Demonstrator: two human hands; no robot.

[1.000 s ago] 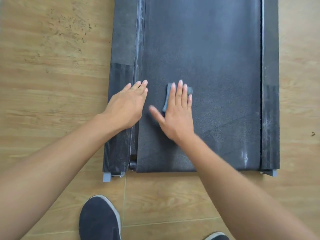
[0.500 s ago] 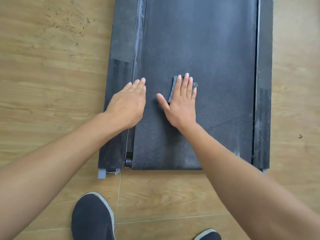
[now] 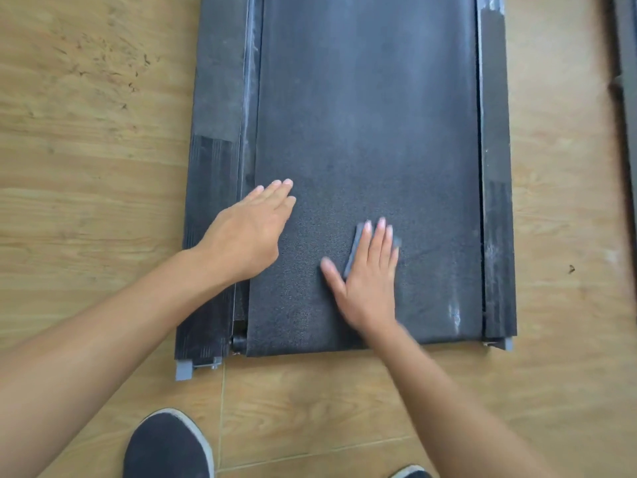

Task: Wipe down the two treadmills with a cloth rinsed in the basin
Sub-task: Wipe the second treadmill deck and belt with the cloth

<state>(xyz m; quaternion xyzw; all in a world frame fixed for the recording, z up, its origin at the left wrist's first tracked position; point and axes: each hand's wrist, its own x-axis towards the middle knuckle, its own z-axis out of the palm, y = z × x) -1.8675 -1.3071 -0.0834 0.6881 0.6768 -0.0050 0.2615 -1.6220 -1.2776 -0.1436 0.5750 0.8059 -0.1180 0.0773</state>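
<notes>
A black treadmill (image 3: 362, 115) lies flat on the wooden floor, its rear end toward me. A small grey cloth (image 3: 352, 251) lies on the belt, mostly hidden under my right hand (image 3: 367, 277), which presses it flat with straight fingers. Only the cloth's left edge and right corner show. My left hand (image 3: 246, 232) rests flat across the left side rail and the belt's left edge, fingers straight. The belt looks darker near my hands and dusty grey farther up.
The dark edge of a second treadmill (image 3: 625, 63) shows at the far right. White dust streaks mark the right rail (image 3: 496, 253) and left rail (image 3: 253, 46). My dark shoe (image 3: 167, 446) stands on the floor below the treadmill's end, another shoe tip (image 3: 412, 473) at the bottom edge.
My right hand slid the cloth back toward me and to the right along the belt. My left hand stayed on the left rail.
</notes>
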